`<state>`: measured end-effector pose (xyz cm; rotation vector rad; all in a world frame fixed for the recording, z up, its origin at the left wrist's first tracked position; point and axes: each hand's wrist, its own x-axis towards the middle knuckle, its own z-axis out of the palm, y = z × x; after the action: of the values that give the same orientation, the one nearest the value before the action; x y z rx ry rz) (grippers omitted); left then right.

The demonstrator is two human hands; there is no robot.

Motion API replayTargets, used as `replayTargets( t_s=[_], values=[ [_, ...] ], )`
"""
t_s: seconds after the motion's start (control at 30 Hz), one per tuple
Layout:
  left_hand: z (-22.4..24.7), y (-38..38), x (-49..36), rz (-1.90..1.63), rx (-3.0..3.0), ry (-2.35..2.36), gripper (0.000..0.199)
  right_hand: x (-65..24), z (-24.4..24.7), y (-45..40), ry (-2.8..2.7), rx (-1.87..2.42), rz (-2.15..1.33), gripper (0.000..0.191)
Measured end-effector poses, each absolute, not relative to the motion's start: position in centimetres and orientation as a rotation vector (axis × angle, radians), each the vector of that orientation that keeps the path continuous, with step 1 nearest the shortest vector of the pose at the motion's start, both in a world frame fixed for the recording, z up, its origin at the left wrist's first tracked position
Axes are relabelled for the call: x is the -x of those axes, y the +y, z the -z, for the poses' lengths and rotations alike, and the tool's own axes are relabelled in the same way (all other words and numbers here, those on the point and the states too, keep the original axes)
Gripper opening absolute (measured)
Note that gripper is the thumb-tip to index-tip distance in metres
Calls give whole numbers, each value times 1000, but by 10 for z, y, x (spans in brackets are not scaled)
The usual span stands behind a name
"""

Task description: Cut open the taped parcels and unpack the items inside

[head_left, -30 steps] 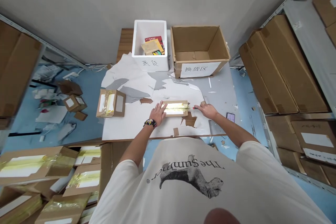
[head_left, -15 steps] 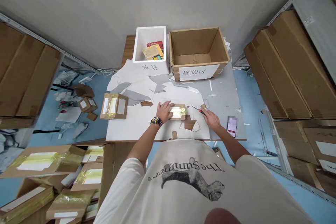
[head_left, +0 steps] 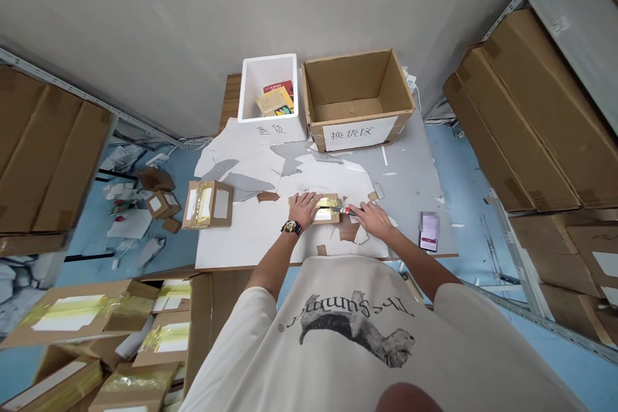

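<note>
A small cardboard box (head_left: 329,214) with yellow tape and white labels lies on the table in front of me. My left hand (head_left: 303,209) rests on its left part, fingers spread over the top. In my right hand (head_left: 373,217) is a red and black knife (head_left: 348,210), whose blade points left and lies over the right part of the box. Beside the box, torn brown cardboard (head_left: 347,229) is on the white paper. A larger taped box (head_left: 208,205) stands at the table's left side.
A white foam box (head_left: 268,87) holding books and a large cardboard box (head_left: 358,93) stand at the table's back. A phone (head_left: 429,232) lies at the right. Stacked cartons (head_left: 526,109) flank the right; taped parcels (head_left: 77,312) fill the lower left.
My right hand has moved left, bringing the knife from beside the small box to over it. My left hand stays on the box. The view has shifted slightly.
</note>
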<state>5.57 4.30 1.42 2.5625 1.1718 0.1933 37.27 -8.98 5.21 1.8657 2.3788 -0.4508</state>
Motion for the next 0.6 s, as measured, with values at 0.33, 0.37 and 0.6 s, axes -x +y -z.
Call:
replayTargets(
  t_s=[0.33, 0.37, 0.6],
  values=[
    [-17, 44, -57, -174, -2505, 1144, 59, -374, -36, -95, 2262, -1910, 442, 62],
    [-17, 45, -58, -178, -2501, 1146, 59, -367, -35, -94, 2260, -1921, 446, 62],
    [-16, 47, -58, -183, -2511, 1176, 60, -352, -34, -83, 2256, -1980, 428, 62]
  ],
)
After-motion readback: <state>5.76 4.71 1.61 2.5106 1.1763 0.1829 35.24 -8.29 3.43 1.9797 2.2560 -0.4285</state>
